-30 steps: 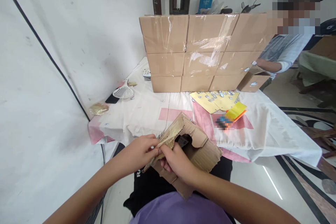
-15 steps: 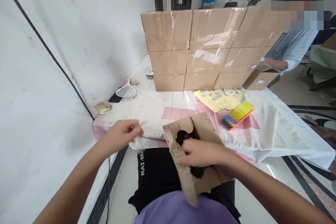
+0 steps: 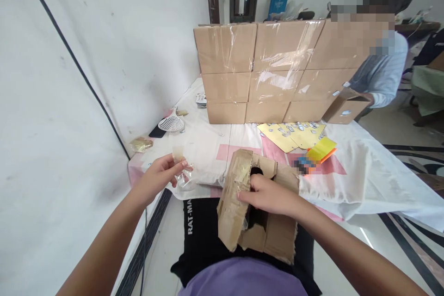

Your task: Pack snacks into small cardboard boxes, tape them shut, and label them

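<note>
My left hand (image 3: 162, 173) is closed, its thumb and fingers pinching a piece of clear crinkled plastic (image 3: 186, 179) above the cloth's near edge; whether it is tape or film I cannot tell. My right hand (image 3: 265, 195) grips a torn cardboard piece (image 3: 234, 203) over my lap. The thumb lies on its outer flap and the fingers reach into a dark opening, where their tips are hidden. The cardboard has ragged edges and folded flaps, with shiny tape on the flap at left.
Stacked, taped cardboard boxes (image 3: 270, 51) stand across the table. Yellow sheets (image 3: 294, 136), a bright yellow and orange packet (image 3: 322, 149), a white perforated scoop (image 3: 171, 123) and a black phone-like slab (image 3: 157, 130) lie on the cloth (image 3: 204, 148). A person (image 3: 388, 69) holds an open box (image 3: 345, 106) at right.
The cardboard has turned in my right hand, its taped flap swinging up and left. Clear plastic now shows plainly in my left hand. The person at right has leaned toward the boxes.
</note>
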Motion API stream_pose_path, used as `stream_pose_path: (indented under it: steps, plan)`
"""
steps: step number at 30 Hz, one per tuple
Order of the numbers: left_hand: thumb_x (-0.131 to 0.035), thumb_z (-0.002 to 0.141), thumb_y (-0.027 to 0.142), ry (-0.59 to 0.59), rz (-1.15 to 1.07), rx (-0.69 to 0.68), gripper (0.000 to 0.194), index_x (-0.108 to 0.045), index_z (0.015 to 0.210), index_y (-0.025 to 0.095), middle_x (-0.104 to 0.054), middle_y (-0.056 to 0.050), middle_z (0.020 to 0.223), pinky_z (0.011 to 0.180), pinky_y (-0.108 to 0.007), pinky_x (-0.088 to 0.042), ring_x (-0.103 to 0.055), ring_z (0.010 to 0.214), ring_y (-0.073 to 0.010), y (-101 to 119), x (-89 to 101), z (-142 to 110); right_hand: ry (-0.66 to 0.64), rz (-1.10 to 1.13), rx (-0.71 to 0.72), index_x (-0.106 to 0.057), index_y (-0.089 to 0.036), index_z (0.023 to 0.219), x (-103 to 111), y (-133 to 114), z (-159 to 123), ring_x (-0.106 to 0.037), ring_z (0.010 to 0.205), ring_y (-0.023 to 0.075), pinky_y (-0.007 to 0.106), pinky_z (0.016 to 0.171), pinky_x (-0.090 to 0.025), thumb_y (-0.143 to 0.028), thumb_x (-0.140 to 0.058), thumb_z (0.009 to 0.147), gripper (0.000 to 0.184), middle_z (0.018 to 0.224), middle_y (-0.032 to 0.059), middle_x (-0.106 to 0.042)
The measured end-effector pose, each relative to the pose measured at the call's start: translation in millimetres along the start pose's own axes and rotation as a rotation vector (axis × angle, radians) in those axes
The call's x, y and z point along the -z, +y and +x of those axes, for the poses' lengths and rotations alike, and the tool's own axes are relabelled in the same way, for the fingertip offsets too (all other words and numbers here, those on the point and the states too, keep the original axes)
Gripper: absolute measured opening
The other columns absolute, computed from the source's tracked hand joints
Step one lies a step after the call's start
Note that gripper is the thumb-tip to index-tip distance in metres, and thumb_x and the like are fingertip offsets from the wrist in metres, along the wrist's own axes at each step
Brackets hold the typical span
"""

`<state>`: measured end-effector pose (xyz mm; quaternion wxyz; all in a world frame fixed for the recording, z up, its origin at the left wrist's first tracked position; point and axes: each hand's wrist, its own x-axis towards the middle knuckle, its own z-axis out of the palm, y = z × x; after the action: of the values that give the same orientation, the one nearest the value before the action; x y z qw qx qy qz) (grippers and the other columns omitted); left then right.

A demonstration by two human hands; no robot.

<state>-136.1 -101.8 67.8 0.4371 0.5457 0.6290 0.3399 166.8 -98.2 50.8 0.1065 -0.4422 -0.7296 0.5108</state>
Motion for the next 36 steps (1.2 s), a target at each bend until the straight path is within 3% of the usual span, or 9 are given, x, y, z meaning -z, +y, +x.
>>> stream_pose_path:
  steps: [6,10,13,16,20,26,32,36]
  plan:
    - [-0.065,0.087,0.050,-0.151,0.152,-0.210,0.035,-0.062,0.103,0.020,-0.069,-0.003,0.093,0.067,-0.028,-0.049,-0.064,0.079,-0.0166,7,-24.1,-10,0.013,0.028,0.125,-0.071,-0.016,0.092,-2,-6,7,-0.065,0.083,0.0186,0.025,0.068,-0.047,-0.029,-0.058,0.088,0.018,0.091,0.0015,-0.073]
    - [-0.065,0.088,0.044,-0.260,0.411,-0.426,0.034,-0.058,0.115,0.025,-0.068,-0.002,0.109,0.077,-0.031,-0.049,-0.064,0.091,-0.0184,16,-55.2,-19,-0.024,-0.041,0.172,-0.069,-0.017,0.085,-9,-4,7,-0.059,0.072,0.0156,0.025,0.065,-0.044,-0.030,-0.054,0.092,0.021,0.079,-0.0008,-0.068]
    - [-0.062,0.089,0.042,-0.241,0.640,-0.644,0.033,-0.055,0.115,0.022,-0.066,-0.004,0.109,0.076,-0.033,-0.047,-0.063,0.092,-0.0207,17,-75.6,-16,-0.072,-0.133,0.199,-0.061,-0.018,0.071,-10,-3,6,-0.052,0.062,0.0129,0.025,0.060,-0.039,-0.020,-0.051,0.089,0.020,0.066,-0.0032,-0.059]
    - [-0.049,0.095,0.034,-0.198,0.889,-0.801,0.015,-0.055,0.096,0.020,-0.063,-0.005,0.096,0.062,-0.031,-0.040,-0.061,0.080,-0.0195,15,-88.4,-10,-0.083,-0.176,0.242,-0.055,-0.018,0.065,-9,-6,5,-0.050,0.062,0.0124,0.025,0.061,-0.038,-0.013,-0.050,0.085,0.021,0.063,-0.0037,-0.056]
    - [-0.038,0.097,0.023,-0.080,0.961,-0.932,0.019,-0.052,0.084,0.020,-0.059,-0.003,0.081,0.057,-0.030,-0.032,-0.056,0.068,-0.0161,9,-92.4,-8,-0.004,-0.173,0.192,-0.056,-0.018,0.069,-7,-13,1,-0.053,0.065,0.0138,0.026,0.061,-0.037,-0.022,-0.049,0.093,0.026,0.069,-0.0011,-0.061]
    - [-0.038,0.096,0.020,-0.024,0.793,-0.981,0.021,-0.046,0.076,0.020,-0.052,0.001,0.070,0.056,-0.030,-0.028,-0.047,0.060,-0.0132,11,-76.2,-6,0.091,-0.181,0.125,-0.056,-0.018,0.072,-8,-19,-16,-0.056,0.068,0.0158,0.029,0.064,-0.037,-0.030,-0.040,0.102,0.036,0.072,0.0012,-0.062]
    - [-0.039,0.095,0.020,-0.199,0.652,-0.871,0.024,-0.043,0.071,0.020,-0.047,0.002,0.068,0.058,-0.027,-0.030,-0.044,0.060,-0.0108,31,-57.2,1,0.080,-0.224,0.084,-0.048,-0.019,0.066,1,-26,-34,-0.051,0.061,0.0139,0.028,0.057,-0.032,-0.032,-0.040,0.102,0.039,0.065,-0.0001,-0.056]
    - [-0.041,0.093,0.022,-0.208,0.587,-0.839,0.023,-0.041,0.070,0.020,-0.047,0.002,0.069,0.059,-0.027,-0.030,-0.042,0.061,-0.0111,35,-63.4,4,0.164,-0.230,0.094,-0.053,-0.019,0.072,1,-30,-30,-0.054,0.064,0.0152,0.028,0.058,-0.032,-0.033,-0.041,0.101,0.035,0.070,0.0015,-0.061]
